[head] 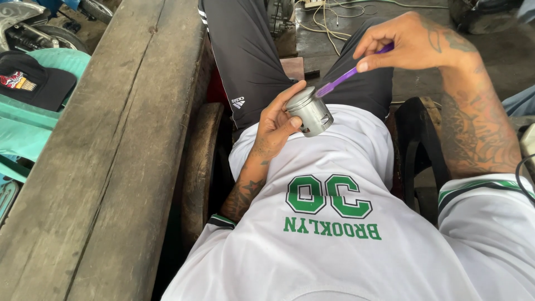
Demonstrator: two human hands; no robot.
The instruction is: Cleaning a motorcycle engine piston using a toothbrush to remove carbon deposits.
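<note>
My left hand (277, 122) grips a grey metal piston (311, 111), a short cylinder with a side hole, held against my white shirt over my lap. My right hand (412, 42) pinches a purple toothbrush (348, 75) by its handle. The brush head touches the piston's top edge. Both forearms are tattooed. I am seated in black shorts.
A wide worn wooden bench (106, 161) runs along my left. On a turquoise plastic chair (28, 128) at far left lies a black cap (30, 81). Tangled cables (329, 22) lie on the concrete floor ahead. A motorbike wheel (39, 33) shows at top left.
</note>
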